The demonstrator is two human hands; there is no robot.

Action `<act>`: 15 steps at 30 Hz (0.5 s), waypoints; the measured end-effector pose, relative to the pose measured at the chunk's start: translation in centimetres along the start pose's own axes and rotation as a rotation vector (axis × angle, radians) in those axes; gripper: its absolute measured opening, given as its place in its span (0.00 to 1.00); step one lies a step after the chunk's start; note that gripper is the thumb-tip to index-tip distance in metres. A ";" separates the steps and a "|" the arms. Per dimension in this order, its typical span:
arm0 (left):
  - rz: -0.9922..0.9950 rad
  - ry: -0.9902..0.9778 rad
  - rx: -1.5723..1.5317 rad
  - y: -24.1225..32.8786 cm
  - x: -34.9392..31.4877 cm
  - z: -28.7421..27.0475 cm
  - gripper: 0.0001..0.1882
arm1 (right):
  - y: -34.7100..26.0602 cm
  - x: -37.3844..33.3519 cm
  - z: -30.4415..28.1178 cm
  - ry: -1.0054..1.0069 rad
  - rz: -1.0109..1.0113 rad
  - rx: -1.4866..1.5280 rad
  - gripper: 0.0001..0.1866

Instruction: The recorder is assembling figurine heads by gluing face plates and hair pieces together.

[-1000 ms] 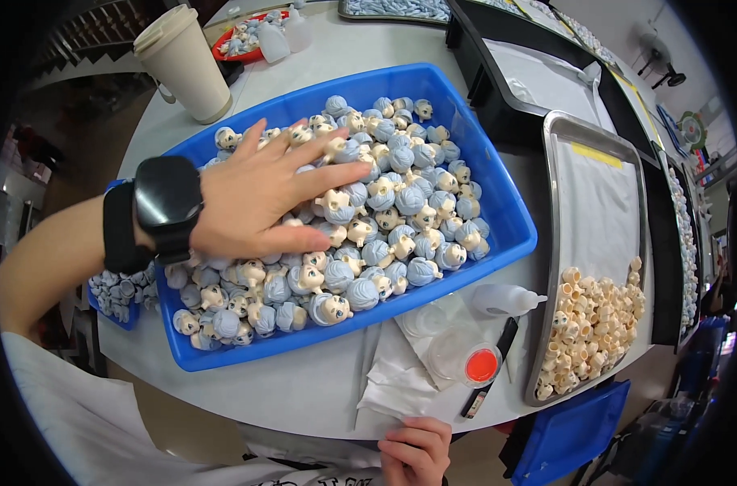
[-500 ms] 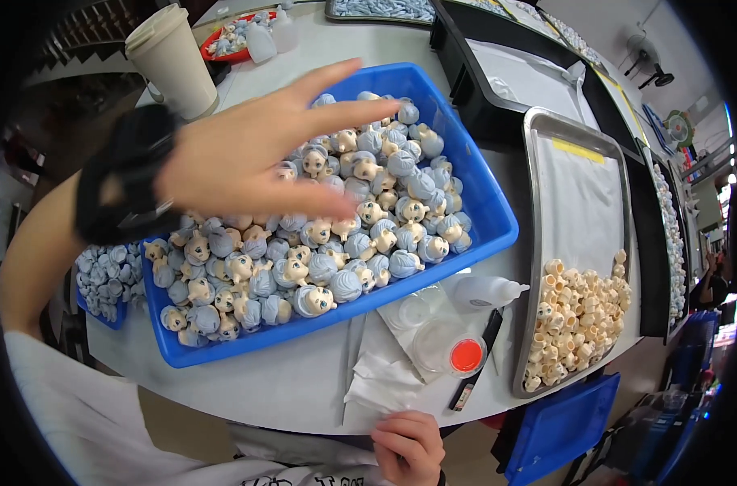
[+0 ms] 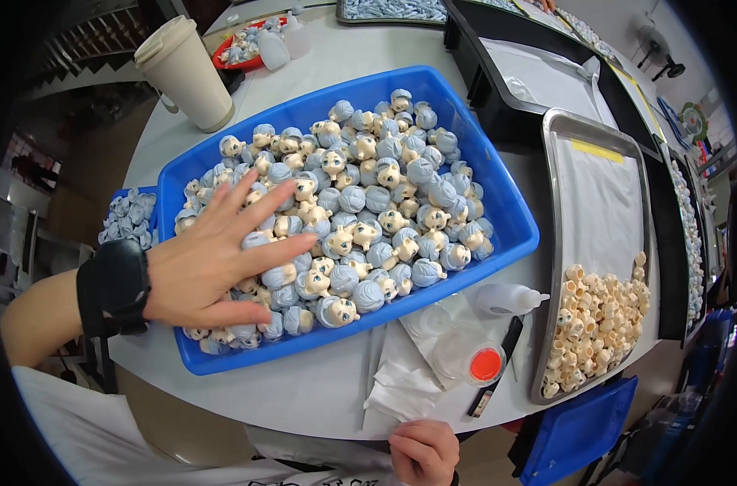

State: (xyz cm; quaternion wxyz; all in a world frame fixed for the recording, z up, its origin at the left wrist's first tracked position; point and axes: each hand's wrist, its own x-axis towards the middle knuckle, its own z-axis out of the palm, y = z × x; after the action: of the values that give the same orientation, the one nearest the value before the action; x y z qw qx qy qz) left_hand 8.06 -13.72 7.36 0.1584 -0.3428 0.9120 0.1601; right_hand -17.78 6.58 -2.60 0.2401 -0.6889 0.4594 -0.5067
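My left hand (image 3: 215,263), a black watch (image 3: 116,285) on its wrist, is open with fingers spread over the left part of a blue plastic bin (image 3: 510,235). Doll heads (image 3: 352,198) with blue-grey hair and painted eyes fill the bin. The palm faces down; whether the fingertips touch the heads I cannot tell. My right hand (image 3: 425,454) rests at the table's near edge, fingers curled in, with no object showing in it. Just beyond it lies a crumpled white tissue (image 3: 401,393).
Beige hollow pieces (image 3: 599,324) lie in a metal tray (image 3: 551,202) on the right. A squeeze bottle (image 3: 506,300), a clear jar with a red spot (image 3: 466,356) and a black marker-like stick (image 3: 498,364) stand between. A tall cup (image 3: 190,77) is behind the bin; small blue parts (image 3: 129,217) sit left.
My left hand has swept down and toward me, from above the bin's far part to its near left, fingers still spread. My right hand stays at the table edge. The view has shifted slightly.
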 end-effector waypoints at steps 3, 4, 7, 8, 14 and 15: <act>0.139 0.128 -0.075 -0.3 3.5 0.1 0.38 | -0.2 0.0 -0.1 0.017 -0.004 -0.014 0.12; 0.071 0.098 -0.039 0.4 4.3 -0.8 0.37 | -0.1 0.0 -0.1 0.024 0.007 -0.019 0.12; 0.179 0.153 0.093 -0.1 6.4 -0.7 0.37 | 0.0 -0.1 0.0 0.028 0.010 -0.037 0.12; 0.187 0.182 0.119 -0.1 7.2 -0.6 0.36 | 0.0 -0.1 0.0 0.028 0.012 -0.040 0.12; 0.129 0.200 0.087 -1.4 12.0 -2.1 0.31 | -0.1 0.0 -0.1 -0.006 0.025 -0.068 0.12; 0.097 0.189 0.072 -1.6 12.7 -2.4 0.31 | -0.3 -0.2 0.0 -0.002 0.108 -0.042 0.12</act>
State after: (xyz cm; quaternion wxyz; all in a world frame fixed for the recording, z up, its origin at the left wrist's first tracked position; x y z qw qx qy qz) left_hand -0.31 -23.10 4.17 0.0758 -0.3059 0.9435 0.1018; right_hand -17.66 6.92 -2.49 0.2530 -0.6686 0.5060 -0.4827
